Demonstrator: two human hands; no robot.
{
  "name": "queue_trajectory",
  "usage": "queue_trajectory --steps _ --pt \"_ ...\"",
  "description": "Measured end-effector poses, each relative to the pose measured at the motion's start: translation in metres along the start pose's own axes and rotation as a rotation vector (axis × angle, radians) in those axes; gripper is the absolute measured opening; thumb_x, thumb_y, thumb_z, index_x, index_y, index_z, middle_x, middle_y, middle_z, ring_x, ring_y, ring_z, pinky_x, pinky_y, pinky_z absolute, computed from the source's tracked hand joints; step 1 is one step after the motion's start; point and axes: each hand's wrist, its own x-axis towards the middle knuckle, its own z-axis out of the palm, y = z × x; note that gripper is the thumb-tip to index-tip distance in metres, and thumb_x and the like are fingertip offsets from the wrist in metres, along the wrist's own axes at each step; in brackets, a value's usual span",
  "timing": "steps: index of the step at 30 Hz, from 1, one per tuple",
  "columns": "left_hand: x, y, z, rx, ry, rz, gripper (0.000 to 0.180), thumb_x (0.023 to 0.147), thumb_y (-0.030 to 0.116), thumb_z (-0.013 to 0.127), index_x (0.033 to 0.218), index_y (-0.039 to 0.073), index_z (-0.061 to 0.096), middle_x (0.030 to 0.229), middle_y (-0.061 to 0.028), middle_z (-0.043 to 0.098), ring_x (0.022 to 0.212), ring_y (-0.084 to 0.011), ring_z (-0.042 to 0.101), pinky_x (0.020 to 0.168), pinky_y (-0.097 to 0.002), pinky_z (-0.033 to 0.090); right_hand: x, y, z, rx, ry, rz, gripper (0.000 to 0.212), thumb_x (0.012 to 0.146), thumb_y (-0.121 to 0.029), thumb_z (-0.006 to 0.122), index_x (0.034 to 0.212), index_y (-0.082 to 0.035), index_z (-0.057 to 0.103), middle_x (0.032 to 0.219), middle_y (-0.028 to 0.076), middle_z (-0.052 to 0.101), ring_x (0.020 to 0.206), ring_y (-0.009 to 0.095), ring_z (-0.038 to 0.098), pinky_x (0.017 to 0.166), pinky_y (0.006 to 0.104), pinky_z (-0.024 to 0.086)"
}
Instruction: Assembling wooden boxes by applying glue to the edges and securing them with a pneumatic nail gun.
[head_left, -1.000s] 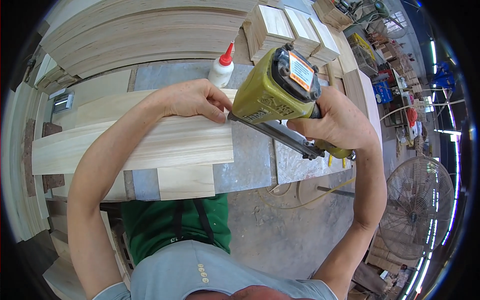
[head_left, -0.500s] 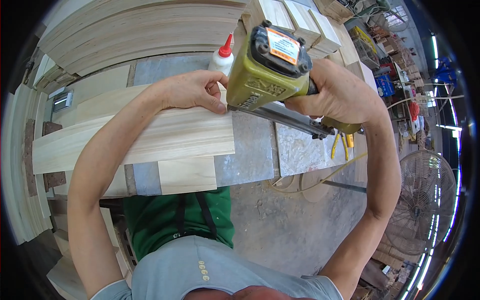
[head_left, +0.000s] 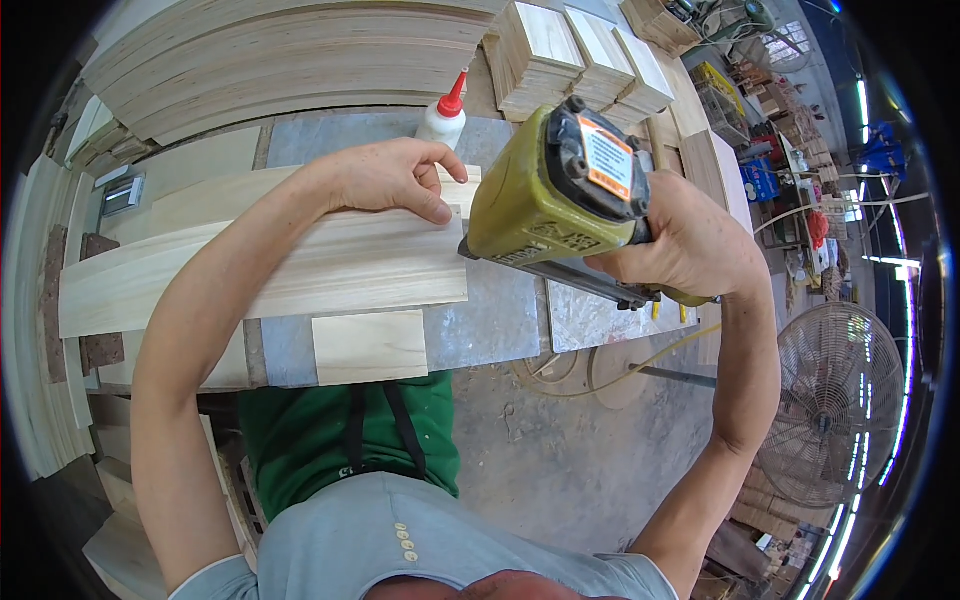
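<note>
My right hand point(head_left: 695, 238) is wrapped round the handle of an olive-green nail gun point(head_left: 525, 195) with a black cap. The gun's nose meets, or nearly meets, the right end of a long pale wooden board point(head_left: 330, 270); exact contact is hard to tell. My left hand point(head_left: 395, 180) grips the far edge of that board near the same end, thumb on top and fingers curled behind it. Another pale strip point(head_left: 220, 200) lies along the far side. Under the near edge a short wooden piece point(head_left: 370, 350) sticks out towards me.
A white bottle with a red nozzle point(head_left: 443, 122) stands beyond my left hand. Long stacked boards point(head_left: 290, 70) line the back, and shorter stacked blocks point(head_left: 535, 55) sit at the back right. A yellow hose point(head_left: 675, 345) hangs near the bench's right side. A large fan point(head_left: 825, 405) stands further right.
The nail gun in my right hand has moved nearer to me along the board's right end, and slightly right. My left hand keeps its place on the board.
</note>
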Motion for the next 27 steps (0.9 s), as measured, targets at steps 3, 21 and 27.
queue_trajectory --steps 3,21,27 --pt "0.001 -0.002 0.000 0.017 0.013 -0.006 0.058 0.074 0.020 0.077 0.123 0.001 0.053 0.079 -0.0002 0.058 0.075 -0.0103 0.054 0.070 -0.0253 0.040 0.003 0.001 0.002 -0.034 0.006 -0.046 0.025 0.076 -0.017 0.070 0.089 0.003 0.064 0.070 0.010 0.063 0.060 0.018 0.056 0.061 0.0329 0.047" --pt "-0.012 0.017 0.001 0.125 0.036 -0.021 0.059 0.075 0.024 0.077 0.123 0.000 0.054 0.077 -0.0006 0.057 0.074 -0.0113 0.053 0.068 -0.0260 0.041 -0.033 0.020 0.012 0.307 0.159 0.233 0.019 0.078 -0.014 0.069 0.091 -0.002 0.062 0.069 0.001 0.059 0.058 0.008 0.056 0.052 0.0232 0.046" --pt "-0.044 0.034 0.013 0.475 0.241 -0.047 0.057 0.078 0.025 0.074 0.124 0.000 0.052 0.088 -0.0107 0.060 0.084 -0.0241 0.058 0.078 -0.0331 0.045 -0.051 0.076 0.053 0.204 0.478 0.498 0.023 0.078 -0.015 0.068 0.090 0.002 0.060 0.070 0.004 0.061 0.058 0.011 0.059 0.053 0.0269 0.048"
